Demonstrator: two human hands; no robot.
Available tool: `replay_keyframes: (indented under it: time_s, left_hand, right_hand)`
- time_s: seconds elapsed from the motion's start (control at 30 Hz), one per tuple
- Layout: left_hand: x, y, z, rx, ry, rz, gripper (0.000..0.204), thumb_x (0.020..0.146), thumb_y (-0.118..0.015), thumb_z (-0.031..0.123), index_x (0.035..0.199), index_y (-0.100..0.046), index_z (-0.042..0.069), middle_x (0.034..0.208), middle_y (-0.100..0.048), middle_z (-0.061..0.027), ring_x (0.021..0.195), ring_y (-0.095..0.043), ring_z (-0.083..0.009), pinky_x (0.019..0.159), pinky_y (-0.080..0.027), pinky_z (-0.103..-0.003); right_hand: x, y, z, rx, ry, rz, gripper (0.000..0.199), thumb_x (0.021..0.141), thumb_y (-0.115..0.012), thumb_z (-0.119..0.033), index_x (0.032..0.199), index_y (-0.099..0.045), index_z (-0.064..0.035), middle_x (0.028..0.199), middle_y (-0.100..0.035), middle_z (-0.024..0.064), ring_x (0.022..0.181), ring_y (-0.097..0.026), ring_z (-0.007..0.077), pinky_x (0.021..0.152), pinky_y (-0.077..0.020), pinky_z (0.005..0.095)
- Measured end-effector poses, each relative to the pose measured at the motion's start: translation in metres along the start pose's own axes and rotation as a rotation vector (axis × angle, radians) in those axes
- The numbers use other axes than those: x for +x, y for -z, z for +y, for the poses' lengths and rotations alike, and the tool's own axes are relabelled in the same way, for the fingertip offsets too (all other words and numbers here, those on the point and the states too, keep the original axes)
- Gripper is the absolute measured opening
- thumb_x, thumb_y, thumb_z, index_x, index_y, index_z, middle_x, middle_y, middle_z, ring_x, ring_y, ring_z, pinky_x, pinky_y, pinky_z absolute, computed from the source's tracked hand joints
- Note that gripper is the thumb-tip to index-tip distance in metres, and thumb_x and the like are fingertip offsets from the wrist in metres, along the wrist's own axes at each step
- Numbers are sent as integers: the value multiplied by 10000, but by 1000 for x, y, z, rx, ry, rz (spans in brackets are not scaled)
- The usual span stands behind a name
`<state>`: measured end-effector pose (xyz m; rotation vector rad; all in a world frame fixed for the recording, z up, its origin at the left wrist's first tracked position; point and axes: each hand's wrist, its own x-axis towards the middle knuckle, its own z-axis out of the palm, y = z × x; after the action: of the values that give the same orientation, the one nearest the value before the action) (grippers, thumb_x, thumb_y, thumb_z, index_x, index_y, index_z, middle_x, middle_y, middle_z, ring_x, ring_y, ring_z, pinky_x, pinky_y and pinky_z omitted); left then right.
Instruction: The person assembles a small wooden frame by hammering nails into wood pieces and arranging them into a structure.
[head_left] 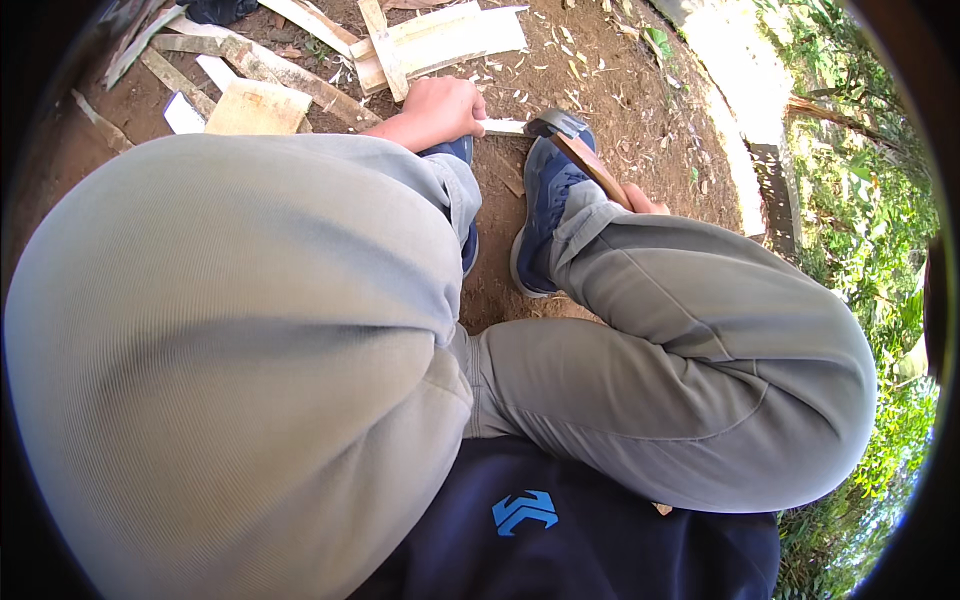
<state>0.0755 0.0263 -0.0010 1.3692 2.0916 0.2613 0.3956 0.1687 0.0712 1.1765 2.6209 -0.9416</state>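
My left hand [440, 108] is closed near the ground beyond my left shoe, gripping one end of a thin pale wood strip [505, 127]. The strip's other end reaches to the metal head of a hammer [592, 170]. My right hand [645, 200], partly hidden behind my trouser leg, is wrapped round the hammer's brown wooden handle. The hammer slants up and left across my right shoe [553, 195], its head at the toe. Whether the head touches the strip, I cannot tell.
Several pale boards [440, 45] lie beyond my left hand. Farther left are a short wood block [258, 105] and loose slats [180, 82]. Chips litter the brown soil [600, 60]. A concrete edge [775, 190] and green plants [870, 200] border the right side.
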Motion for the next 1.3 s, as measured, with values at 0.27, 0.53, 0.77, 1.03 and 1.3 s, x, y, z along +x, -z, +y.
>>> replay_keyframes:
  time_s: [0.27,0.53,0.77,1.03,1.3]
  left_hand:
    - [5,5,1,4,39,-55,281,719,-879,375,943,-833,212,911,-789,-61,887,-750,-265,790,-569,-407]
    - [5,0,-1,-2,13,-32,273,708,-875,365,929,-831,212,895,-787,-47,876,-750,-255,784,-567,-407]
    - [3,1,0,-13,17,-14,275,699,-870,364,915,-833,197,872,-786,-41,844,-750,-255,783,-568,-402]
    - [0,2,-1,-13,23,-8,258,706,-870,350,910,-832,197,871,-787,-46,841,-751,-251,770,-566,-400]
    - [1,-2,0,-33,35,10,234,708,-879,339,891,-831,202,858,-784,-50,838,-750,-256,755,-564,-415]
  right_hand:
    - [1,0,-2,14,69,60,235,989,-681,-378,1039,-597,-164,727,-696,173,636,-702,377,540,-496,480]
    - [12,-4,9,-106,-9,5,230,996,-673,-372,1046,-592,-163,732,-699,175,638,-703,381,539,-495,480]
    - [13,8,-3,-80,67,63,214,983,-693,-325,1068,-630,-138,742,-704,169,669,-727,350,582,-520,463]
    - [18,13,-8,-138,128,-56,226,994,-681,-300,1152,-609,-154,762,-714,156,679,-741,323,572,-533,441]
    - [12,23,-5,-71,242,-22,310,971,-697,-374,1131,-566,-142,740,-699,187,695,-733,372,602,-524,523]
